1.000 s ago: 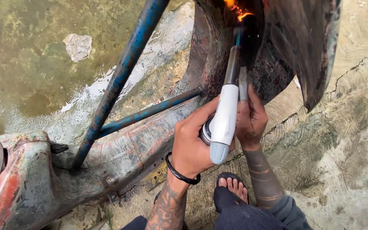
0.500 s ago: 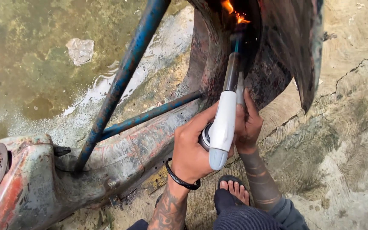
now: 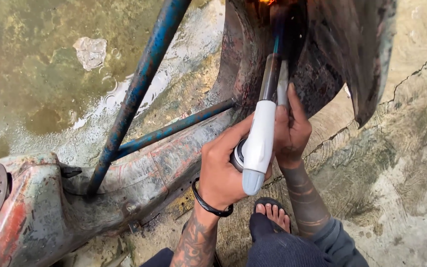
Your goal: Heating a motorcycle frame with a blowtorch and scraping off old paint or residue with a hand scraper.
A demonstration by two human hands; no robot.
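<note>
Heating step: left hand (image 3: 223, 170) grips the torch (image 3: 259, 148) body; right hand (image 3: 290, 128) closes around its neck, the flame (image 3: 268, 2) playing inside the rusted fender (image 3: 322, 54) (upper frame). Continuing calls for a steady aim.

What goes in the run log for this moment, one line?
left hand: grips torch | right hand: steadies torch barrel | flame: on rusty metal body | blue tube: beside
</note>
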